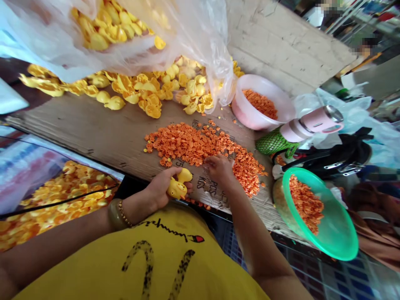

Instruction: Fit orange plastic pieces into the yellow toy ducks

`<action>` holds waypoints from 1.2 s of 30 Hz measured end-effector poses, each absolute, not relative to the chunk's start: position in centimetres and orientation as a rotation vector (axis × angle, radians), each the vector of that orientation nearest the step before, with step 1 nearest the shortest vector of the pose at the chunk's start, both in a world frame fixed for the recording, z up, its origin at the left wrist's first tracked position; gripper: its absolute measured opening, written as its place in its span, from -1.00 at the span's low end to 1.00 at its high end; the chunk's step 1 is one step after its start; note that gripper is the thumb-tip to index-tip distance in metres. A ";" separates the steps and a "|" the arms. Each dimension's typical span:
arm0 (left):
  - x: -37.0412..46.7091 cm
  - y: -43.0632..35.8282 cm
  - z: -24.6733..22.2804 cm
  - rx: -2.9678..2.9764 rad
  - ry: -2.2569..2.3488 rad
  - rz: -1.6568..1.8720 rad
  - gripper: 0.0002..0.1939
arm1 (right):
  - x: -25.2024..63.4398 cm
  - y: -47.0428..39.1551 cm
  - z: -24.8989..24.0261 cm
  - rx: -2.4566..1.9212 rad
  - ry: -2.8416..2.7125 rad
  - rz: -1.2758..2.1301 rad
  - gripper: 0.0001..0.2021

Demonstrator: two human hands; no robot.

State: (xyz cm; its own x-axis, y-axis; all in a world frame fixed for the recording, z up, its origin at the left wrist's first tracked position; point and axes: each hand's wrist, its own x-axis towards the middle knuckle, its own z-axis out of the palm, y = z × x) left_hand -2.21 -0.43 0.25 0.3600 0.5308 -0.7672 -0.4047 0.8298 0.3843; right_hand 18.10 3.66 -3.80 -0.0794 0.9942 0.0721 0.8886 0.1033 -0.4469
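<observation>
- Okay, left hand (160, 187)?
- Curled round rounded yellow plastic pieces (177, 189), by the brown cardboard (96, 129)'s near edge.
- Right hand (220, 170)?
- Bunched at the small orange plastic bits (184, 143), heaped; can't tell if pinching any.

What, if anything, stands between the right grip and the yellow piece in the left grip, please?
Nothing visible stands between the right grip and the yellow piece in the left grip: only flat cardboard shows there. The orange pile borders that gap on its far side.

Cardboard (96, 125) gives passage leftward; the orange pile (189, 146) obstructs ahead.
</observation>
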 end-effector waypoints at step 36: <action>-1.2 -1.1 0.3 0.235 1.052 0.740 -0.78 | 12.6 -4.7 1.2 -1.501 -2.026 0.643 -0.86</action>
State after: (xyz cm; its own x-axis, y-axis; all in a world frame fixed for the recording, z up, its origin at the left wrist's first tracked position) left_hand -1.21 -1.07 0.33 0.2841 0.6531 -0.7019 -0.4394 0.7394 0.5101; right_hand 12.61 -4.68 1.20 -0.2400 0.9613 0.1352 0.7075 0.2686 -0.6537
